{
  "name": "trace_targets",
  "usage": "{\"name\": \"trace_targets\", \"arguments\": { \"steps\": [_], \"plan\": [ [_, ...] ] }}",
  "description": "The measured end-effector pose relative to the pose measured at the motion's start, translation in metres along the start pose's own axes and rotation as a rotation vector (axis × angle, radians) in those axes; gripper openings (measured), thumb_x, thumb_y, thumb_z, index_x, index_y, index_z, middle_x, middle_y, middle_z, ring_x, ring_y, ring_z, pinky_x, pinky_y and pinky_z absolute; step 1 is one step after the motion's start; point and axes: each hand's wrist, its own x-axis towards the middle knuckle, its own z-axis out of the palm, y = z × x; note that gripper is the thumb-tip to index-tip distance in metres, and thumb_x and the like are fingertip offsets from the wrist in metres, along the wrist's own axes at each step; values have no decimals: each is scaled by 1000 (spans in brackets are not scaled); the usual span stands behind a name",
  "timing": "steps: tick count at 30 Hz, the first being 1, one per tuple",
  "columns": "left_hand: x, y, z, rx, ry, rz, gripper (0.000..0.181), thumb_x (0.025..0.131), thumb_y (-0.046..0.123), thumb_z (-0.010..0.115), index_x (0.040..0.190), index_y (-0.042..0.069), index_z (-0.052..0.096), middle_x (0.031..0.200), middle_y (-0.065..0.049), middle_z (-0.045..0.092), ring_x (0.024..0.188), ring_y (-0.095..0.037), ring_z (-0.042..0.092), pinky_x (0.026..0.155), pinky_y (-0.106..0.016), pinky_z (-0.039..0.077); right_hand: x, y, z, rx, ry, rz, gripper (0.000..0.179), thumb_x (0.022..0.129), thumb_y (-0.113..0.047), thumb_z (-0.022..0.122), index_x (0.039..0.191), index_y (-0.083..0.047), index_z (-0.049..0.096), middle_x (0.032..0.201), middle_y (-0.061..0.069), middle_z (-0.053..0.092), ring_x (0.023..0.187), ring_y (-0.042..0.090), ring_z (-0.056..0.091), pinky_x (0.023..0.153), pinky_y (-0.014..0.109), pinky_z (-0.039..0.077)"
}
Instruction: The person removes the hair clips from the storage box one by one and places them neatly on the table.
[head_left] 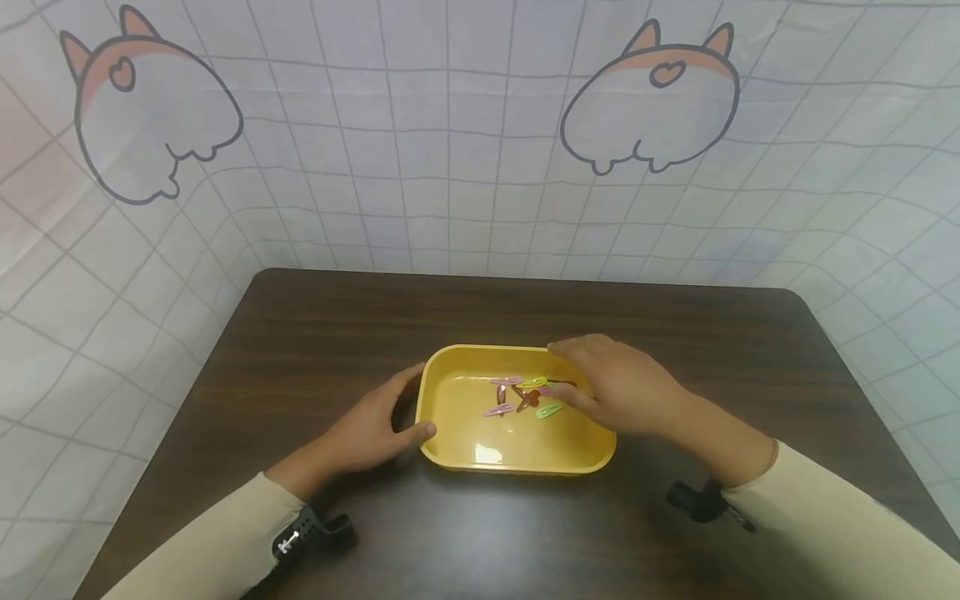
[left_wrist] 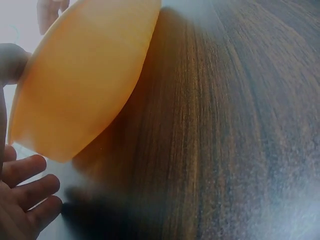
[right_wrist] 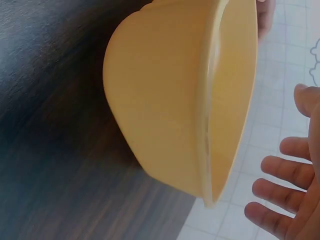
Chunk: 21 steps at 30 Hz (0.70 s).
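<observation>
A yellow plastic basin (head_left: pixel 457 446) stands on the table, with several small snap hair clips on its floor. Among these are a pink hair clip (head_left: pixel 498 410), a green hair clip (head_left: pixel 549 411) and some reddish-brown ones. At the basin's left end, my left hand (head_left: pixel 367 429) holds the rim, thumb over the edge and fingers outside. Above the right end hovers my right hand (head_left: pixel 626 383), its thumb over the clips, partly hiding that side. In the right wrist view its fingers (right_wrist: pixel 280 175) are loosely extended, apart from the basin, with nothing seen between them.
The dark wood-grain table (head_left: pixel 337 317) extends around the basin. A white grid-patterned curtain (head_left: pixel 465 192) with cartoon animal prints hangs behind it and at both sides. Dark straps with devices are on both wrists, such as the left wrist strap (head_left: pixel 303 533).
</observation>
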Motion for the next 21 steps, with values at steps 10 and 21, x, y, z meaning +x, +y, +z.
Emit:
{"name": "trace_targets", "arguments": {
  "steps": [10,21],
  "plan": [
    [-1,3,1,-14,0,-24,87,91,40,77,158,10,32,151,-7,51,139,-27,48,111,-52,39,13,-9,6,21,-54,12,58,96,-46,69,138,-6,63,136,10,63,129,31,56,100,51,50],
    [0,3,2,-13,10,-34,77,91,40,78,153,10,41,146,-5,55,137,-27,50,110,-51,41,25,-12,15,51,-115,-38,46,94,-42,73,128,-11,69,124,4,69,117,26,61,87,45,56]
  ]
}}
